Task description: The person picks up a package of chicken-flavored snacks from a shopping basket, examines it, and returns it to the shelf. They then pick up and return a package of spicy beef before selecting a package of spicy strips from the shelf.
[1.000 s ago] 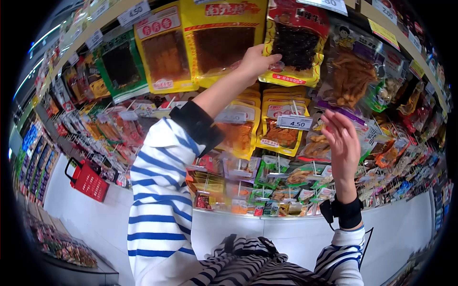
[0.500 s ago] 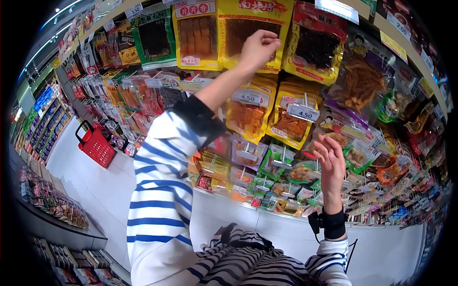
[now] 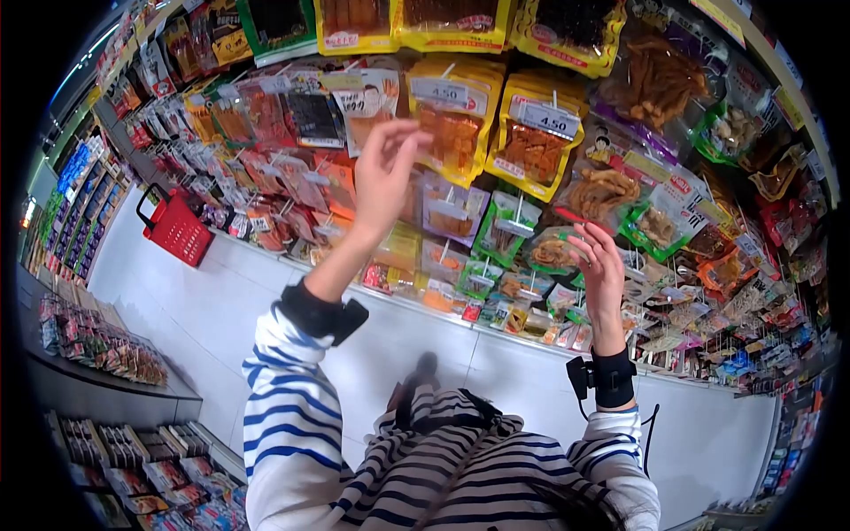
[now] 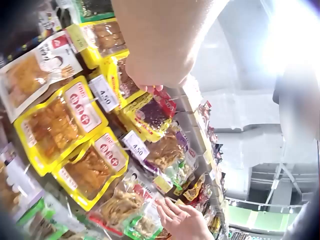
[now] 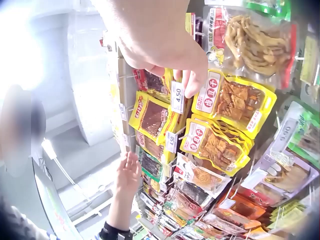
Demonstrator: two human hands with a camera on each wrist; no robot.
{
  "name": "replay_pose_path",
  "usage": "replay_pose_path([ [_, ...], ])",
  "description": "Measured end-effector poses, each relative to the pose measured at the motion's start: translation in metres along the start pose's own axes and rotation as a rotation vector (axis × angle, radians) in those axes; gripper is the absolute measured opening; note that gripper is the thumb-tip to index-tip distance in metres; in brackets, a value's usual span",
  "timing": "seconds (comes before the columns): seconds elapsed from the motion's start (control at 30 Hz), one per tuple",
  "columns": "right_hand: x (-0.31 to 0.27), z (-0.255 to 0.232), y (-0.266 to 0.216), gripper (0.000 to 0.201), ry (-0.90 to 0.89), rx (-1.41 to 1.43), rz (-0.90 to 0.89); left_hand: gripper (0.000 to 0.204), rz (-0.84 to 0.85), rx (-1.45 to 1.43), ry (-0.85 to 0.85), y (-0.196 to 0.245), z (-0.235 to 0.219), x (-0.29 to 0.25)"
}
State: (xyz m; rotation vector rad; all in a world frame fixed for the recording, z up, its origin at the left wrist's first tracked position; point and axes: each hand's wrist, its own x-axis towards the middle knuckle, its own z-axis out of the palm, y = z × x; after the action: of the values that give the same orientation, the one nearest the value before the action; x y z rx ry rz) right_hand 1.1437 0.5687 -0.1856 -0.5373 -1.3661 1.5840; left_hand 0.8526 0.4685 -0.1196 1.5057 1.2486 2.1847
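My left hand (image 3: 382, 177) is raised in front of the hanging snack packets, its fingers loosely bent and holding nothing. Beside its fingertips in the head view hangs a yellow-edged packet (image 3: 453, 133) of orange-brown pieces, with a second similar packet (image 3: 531, 155) to its right. My right hand (image 3: 599, 270) is lifted lower down on the right, fingers relaxed and empty. Close to it hangs a clear packet (image 5: 257, 47) of pale chicken feet with a red edge. A red-and-yellow packet (image 3: 571, 31) of dark strips hangs in the top row.
Price tags (image 3: 547, 118) on metal hooks stick out in front of the packets. A red shopping basket (image 3: 177, 232) stands on the pale floor (image 3: 239, 314) at left. Low display shelves (image 3: 106, 345) line the lower left.
My left hand has left the red-and-yellow packet and moved left and down, empty. My right hand stays raised, slightly lower. The head view has tilted down, so the top packets sit higher.
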Motion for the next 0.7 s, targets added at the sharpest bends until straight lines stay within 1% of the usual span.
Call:
replay_pose_path([
  [0.07,-0.011,-0.004,0.006,0.037,0.007,0.008,0.040,0.016,-0.139,-0.004,0.037,-0.015,-0.011,-0.037],
  [0.17,-0.019,-0.011,0.015,0.036,0.004,-0.005,0.065,0.017,-0.260,0.043,0.117,-0.023,-0.026,-0.088],
  [0.3,-0.028,-0.009,0.030,0.036,0.028,0.054,0.107,0.018,-0.307,0.127,0.152,-0.018,-0.050,-0.140],
  [0.37,-0.030,-0.010,0.039,0.033,0.028,0.094,0.166,0.018,-0.317,0.150,0.176,-0.009,-0.060,-0.158],
  [0.47,-0.035,-0.004,0.051,0.031,0.040,0.103,0.239,0.018,-0.390,0.183,0.241,-0.002,-0.072,-0.182],
  [0.57,-0.042,0.000,0.071,0.030,-0.012,0.112,0.291,0.018,-0.464,0.149,0.290,-0.002,-0.082,-0.209],
  [0.6,-0.045,0.004,0.076,0.028,-0.034,0.125,0.316,0.018,-0.478,0.181,0.286,-0.003,-0.086,-0.217],
  [0.7,-0.050,0.021,0.091,0.027,-0.053,0.140,0.401,0.018,-0.537,0.184,0.359,-0.001,-0.101,-0.237],
])
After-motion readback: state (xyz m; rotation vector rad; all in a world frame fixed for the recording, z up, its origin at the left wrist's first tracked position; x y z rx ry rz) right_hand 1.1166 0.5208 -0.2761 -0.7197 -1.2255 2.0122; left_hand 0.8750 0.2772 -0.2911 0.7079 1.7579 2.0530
